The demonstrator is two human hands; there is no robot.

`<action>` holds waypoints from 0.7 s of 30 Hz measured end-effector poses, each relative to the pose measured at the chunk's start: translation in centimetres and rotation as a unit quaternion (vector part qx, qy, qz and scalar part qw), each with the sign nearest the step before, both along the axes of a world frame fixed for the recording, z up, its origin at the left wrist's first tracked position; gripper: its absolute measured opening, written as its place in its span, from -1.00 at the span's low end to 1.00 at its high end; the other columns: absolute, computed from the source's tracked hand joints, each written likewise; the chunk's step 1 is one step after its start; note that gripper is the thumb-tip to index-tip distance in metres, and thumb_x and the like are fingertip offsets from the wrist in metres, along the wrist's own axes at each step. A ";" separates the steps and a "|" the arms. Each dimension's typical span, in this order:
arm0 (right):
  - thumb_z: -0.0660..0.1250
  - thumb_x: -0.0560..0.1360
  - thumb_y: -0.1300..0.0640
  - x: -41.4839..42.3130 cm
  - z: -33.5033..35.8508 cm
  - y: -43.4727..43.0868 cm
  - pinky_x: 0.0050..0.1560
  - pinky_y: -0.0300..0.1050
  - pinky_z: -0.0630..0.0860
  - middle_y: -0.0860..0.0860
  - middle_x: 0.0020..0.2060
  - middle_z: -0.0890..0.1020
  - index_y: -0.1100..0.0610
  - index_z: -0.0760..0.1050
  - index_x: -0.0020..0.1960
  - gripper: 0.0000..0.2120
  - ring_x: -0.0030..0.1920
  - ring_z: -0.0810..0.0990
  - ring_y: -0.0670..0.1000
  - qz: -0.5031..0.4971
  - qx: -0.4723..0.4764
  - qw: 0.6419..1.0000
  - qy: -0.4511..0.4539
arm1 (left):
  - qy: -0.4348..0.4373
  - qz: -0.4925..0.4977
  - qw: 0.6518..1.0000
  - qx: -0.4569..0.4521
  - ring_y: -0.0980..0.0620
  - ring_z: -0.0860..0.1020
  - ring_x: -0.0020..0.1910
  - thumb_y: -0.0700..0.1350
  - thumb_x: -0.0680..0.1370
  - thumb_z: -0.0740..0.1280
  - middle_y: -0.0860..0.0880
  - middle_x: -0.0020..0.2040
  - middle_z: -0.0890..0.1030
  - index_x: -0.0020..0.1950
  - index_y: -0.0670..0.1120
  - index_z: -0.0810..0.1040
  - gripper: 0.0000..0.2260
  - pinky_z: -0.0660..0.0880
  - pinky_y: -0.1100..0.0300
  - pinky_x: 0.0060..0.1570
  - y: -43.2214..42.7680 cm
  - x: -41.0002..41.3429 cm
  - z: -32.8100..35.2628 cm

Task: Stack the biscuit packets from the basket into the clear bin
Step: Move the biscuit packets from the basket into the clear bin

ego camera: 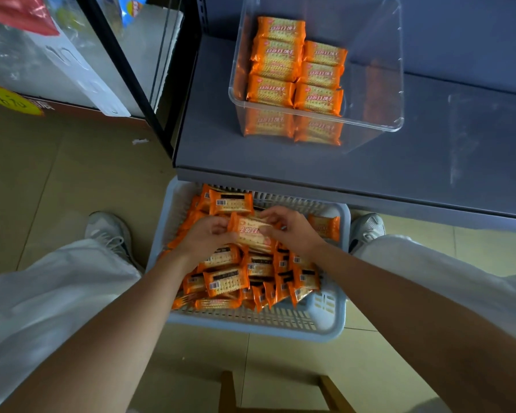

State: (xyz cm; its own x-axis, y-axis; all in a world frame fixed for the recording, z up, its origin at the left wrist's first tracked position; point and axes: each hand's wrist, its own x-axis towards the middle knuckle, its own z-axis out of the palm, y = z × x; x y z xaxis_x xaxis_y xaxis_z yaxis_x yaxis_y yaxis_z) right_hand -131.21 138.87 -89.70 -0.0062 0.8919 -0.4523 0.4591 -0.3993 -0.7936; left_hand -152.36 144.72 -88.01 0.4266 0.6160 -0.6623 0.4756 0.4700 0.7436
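Both hands hold one orange biscuit packet [251,232] just above the heap: the left hand [204,236] pinches its left end and the right hand [292,231] curls over its right end. Loose packets [227,280] fill the pale slotted basket [325,320], which sits on the floor [72,180], partly under the front edge of the grey shelf [429,162]. The clear bin [376,70] stands towards the shelf's back, with stacked packets [292,73] in two rows against its left wall.
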 end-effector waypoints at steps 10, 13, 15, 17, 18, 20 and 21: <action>0.37 0.52 0.06 -2.2 -1.4 1.3 0.05 -0.21 0.54 -0.04 0.05 0.63 0.00 0.50 0.28 -0.67 0.06 0.59 -0.11 0.020 -0.046 0.996 0.069 | 0.021 0.087 0.994 -0.056 -0.04 0.63 0.01 -0.17 0.59 0.30 -0.12 0.06 0.64 0.17 -0.14 0.56 -0.82 0.59 0.23 -0.04 -0.4 -0.8 -1.1; 0.38 0.52 0.13 -2.8 -0.9 1.8 0.00 -0.32 0.52 -0.05 -0.05 0.63 0.03 0.49 0.31 -0.64 -0.03 0.59 -0.16 0.037 -0.034 0.994 0.092 | 0.001 0.054 0.997 -0.058 0.02 0.64 -0.02 -0.19 0.57 0.32 -0.09 0.01 0.65 0.06 -0.07 0.58 -0.90 0.58 0.31 -0.08 -0.5 -0.4 -0.9; 0.38 0.51 0.19 -2.9 -0.8 2.1 -0.05 -0.26 0.55 -0.06 -0.17 0.63 0.08 0.53 0.22 -0.71 -0.14 0.60 -0.13 0.044 -0.038 0.993 0.099 | 0.004 0.060 0.997 -0.050 -0.02 0.63 0.03 -0.15 0.55 0.36 -0.08 0.02 0.65 0.06 -0.05 0.57 -0.90 0.58 0.17 0.05 -0.4 -0.3 -0.8; 0.40 0.50 0.21 -2.8 -0.8 2.2 -0.01 -0.07 0.59 -0.02 -0.20 0.63 0.08 0.55 0.12 -0.80 -0.16 0.62 -0.06 0.013 -0.046 0.993 0.107 | 0.019 0.050 0.997 -0.051 0.01 0.59 0.09 -0.03 0.52 0.40 -0.03 0.08 0.62 0.19 -0.05 0.53 -0.73 0.52 0.09 0.16 -0.4 -0.6 -0.8; 0.40 0.50 0.22 -2.6 -0.7 2.2 -0.01 -0.01 0.61 0.01 -0.19 0.63 0.09 0.53 0.08 -0.82 -0.15 0.63 -0.02 -0.023 -0.051 0.992 0.116 | 0.034 0.039 0.997 -0.058 0.05 0.56 0.11 0.02 0.49 0.42 0.00 0.11 0.61 0.23 -0.04 0.51 -0.66 0.48 0.10 0.18 -0.5 -0.9 -0.8; 0.38 0.50 0.25 -2.4 -0.3 2.1 -0.07 -0.04 0.63 0.13 -0.10 0.63 0.13 0.44 0.03 -0.83 -0.13 0.64 0.05 -0.105 -0.062 0.982 0.143 | 0.051 0.018 0.995 -0.086 0.07 0.55 0.10 0.01 0.47 0.44 0.02 0.11 0.61 0.20 -0.04 0.53 -0.66 0.46 0.10 0.19 -0.8 -1.3 -0.6; 0.37 0.50 0.27 -2.3 0.1 1.9 -0.10 -0.07 0.63 0.18 -0.04 0.63 0.13 0.40 0.01 -0.82 -0.12 0.65 0.07 -0.133 -0.071 0.976 0.158 | 0.050 0.018 0.993 -0.105 0.05 0.57 0.09 -0.03 0.48 0.44 0.00 0.09 0.63 0.17 -0.06 0.55 -0.71 0.47 0.08 0.19 -1.0 -1.5 -0.5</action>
